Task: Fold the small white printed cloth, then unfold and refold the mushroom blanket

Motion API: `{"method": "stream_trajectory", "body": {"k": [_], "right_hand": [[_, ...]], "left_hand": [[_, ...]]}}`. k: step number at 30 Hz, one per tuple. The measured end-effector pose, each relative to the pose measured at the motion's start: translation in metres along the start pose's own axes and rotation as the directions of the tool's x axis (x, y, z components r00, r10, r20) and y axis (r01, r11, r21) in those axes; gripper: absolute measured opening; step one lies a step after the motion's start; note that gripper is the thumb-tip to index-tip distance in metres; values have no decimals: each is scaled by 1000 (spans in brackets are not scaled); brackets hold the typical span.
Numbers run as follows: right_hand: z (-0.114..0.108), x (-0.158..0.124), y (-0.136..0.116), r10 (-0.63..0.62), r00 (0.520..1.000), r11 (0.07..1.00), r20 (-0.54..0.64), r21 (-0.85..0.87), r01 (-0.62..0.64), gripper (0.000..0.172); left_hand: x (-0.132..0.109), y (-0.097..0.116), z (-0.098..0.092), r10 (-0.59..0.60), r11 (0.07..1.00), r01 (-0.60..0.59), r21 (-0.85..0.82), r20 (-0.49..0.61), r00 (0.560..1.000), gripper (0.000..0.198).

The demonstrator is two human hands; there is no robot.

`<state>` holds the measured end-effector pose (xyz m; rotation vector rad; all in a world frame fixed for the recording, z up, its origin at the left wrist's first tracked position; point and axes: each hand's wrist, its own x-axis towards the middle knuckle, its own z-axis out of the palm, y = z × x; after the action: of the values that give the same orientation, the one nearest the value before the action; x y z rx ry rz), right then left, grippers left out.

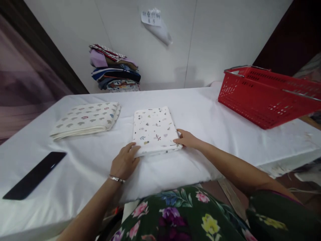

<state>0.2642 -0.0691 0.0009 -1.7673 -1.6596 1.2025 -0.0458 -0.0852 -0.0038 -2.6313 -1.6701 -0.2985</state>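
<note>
In the middle of the white-covered table lies a folded white cloth [154, 127], printed with small plants and other little figures, its layers squared into a rectangle. At its near left corner my left hand [125, 161], with a bracelet at the wrist, grips the edge, the fingertips on top. My right hand [189, 139] holds the near right corner, the thumb over the top and other fingers partly hidden at the side. Left of these, a thicker folded cream cloth [87, 117] with grey mushroom-like shapes lies apart from both hands.
A black flat slab [35, 175] lies at the table's left. On the right stands a red plastic basket [265, 97] with metal handles. A stack of folded clothes [115, 68] rises behind the table by the wall, where a paper sign [151, 18] hangs partly curled.
</note>
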Motion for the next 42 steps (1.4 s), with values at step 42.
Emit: {"method": "stream_trajectory", "body": {"k": [42], "right_hand": [[18, -48, 21, -666, 746, 523, -1, -715, 465, 29]], "left_hand": [[-19, -2, 3, -64, 985, 41, -170, -129, 990, 31]]}}
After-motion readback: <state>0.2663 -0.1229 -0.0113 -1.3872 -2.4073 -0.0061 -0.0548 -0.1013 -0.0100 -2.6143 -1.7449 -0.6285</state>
